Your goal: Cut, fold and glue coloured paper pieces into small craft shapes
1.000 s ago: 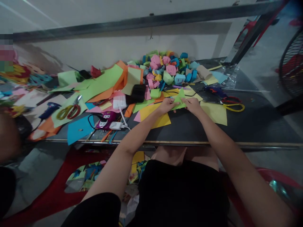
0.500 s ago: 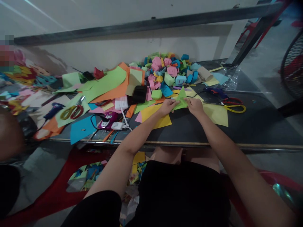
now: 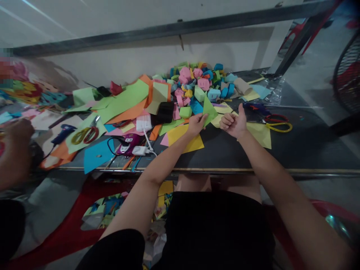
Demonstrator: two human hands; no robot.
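A folded piece of green paper (image 3: pixel 209 111) stands up from my left hand (image 3: pixel 196 124), pinched between thumb and fingers above a yellow sheet (image 3: pixel 188 139). Just right of the paper and apart from it is my right hand (image 3: pixel 234 122), its thumb raised and its fingers curled, with nothing seen in it. Pale yellow sheets (image 3: pixel 260 135) lie under and beside my right hand. Behind both hands rises a heap of small folded paper pieces (image 3: pixel 203 84) in pink, blue, green and orange.
Red and yellow scissors (image 3: pixel 278 126) and a blue glue gun (image 3: pixel 257 108) lie at the right. A purple power strip (image 3: pixel 129 145) with cables, another pair of scissors (image 3: pixel 85 135) and another glue gun (image 3: pixel 64 134) are at the left. Another person's hand (image 3: pixel 17 138) is at the far left.
My right hand has let go of the green paper and moved slightly right, thumb up. The paper now stands more upright in my left hand. The other person's hand has come into view.
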